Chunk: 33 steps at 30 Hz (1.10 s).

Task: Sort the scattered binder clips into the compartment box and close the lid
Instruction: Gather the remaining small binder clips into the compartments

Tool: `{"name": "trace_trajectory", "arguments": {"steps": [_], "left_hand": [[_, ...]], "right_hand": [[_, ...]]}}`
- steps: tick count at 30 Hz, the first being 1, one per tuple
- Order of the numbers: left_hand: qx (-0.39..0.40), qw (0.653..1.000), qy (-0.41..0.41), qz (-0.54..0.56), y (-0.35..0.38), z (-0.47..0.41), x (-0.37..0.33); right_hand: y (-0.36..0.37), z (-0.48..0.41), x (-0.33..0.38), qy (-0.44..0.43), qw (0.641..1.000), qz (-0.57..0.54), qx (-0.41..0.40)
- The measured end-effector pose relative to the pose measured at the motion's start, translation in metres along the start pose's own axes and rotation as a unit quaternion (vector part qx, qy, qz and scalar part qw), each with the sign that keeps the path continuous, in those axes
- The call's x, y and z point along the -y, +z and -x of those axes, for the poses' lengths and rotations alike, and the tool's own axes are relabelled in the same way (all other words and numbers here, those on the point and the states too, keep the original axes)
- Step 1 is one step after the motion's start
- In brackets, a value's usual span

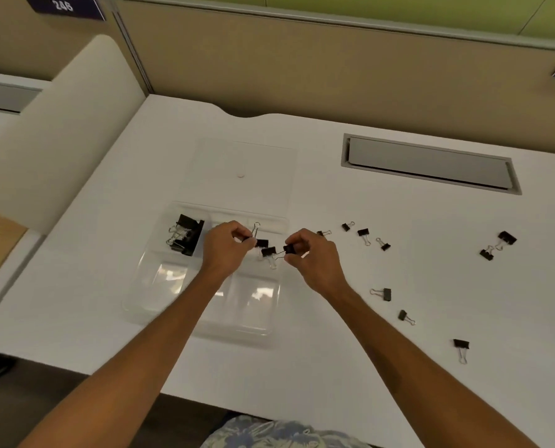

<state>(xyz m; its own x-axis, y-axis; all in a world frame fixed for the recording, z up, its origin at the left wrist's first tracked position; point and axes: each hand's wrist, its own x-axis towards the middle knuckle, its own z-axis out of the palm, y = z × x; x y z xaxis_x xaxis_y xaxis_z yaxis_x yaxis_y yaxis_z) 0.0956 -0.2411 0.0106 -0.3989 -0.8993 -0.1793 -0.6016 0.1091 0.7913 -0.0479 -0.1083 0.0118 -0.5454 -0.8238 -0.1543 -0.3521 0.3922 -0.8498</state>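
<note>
At centre frame, your left hand and right hand each pinch a small binder clip over the compartment box; release low, same compartment.

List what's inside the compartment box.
Large black clips lie in the far-left section of the compartment box. Small clips are at the far-right one, some pinched by the left hand and right hand. The left hand covers the far-middle section.
</note>
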Motion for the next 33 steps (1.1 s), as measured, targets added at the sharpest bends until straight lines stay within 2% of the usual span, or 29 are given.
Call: {"name": "trace_trajectory", "arguments": {"steps": [6, 10, 14, 20, 25, 33], "left_hand": [[0.036, 0.992, 0.064, -0.107, 0.006, -0.021, 0.006], [0.050, 0.964, 0.150, -0.213, 0.013, -0.029, 0.012], [0.072, 0.940, 0.172, -0.287, 0.016, -0.038, 0.017], [0.094, 0.937, 0.171, -0.290, 0.010, -0.040, 0.018], [0.117, 0.952, 0.155, -0.239, 0.000, -0.041, 0.024], [0.082, 0.962, 0.193, -0.175, 0.000, -0.024, 0.015]], "right_hand": [[0.032, -0.018, 0.007, -0.054, 0.985, 0.162, -0.002], [0.046, -0.019, 0.007, -0.054, 0.971, 0.235, -0.003], [0.054, -0.015, 0.009, -0.047, 0.963, 0.265, -0.021], [0.059, -0.014, 0.011, -0.034, 0.956, 0.292, -0.021], [0.059, -0.014, 0.009, -0.017, 0.966, 0.258, -0.026], [0.035, -0.004, -0.001, -0.064, 0.975, 0.193, -0.094]]}}
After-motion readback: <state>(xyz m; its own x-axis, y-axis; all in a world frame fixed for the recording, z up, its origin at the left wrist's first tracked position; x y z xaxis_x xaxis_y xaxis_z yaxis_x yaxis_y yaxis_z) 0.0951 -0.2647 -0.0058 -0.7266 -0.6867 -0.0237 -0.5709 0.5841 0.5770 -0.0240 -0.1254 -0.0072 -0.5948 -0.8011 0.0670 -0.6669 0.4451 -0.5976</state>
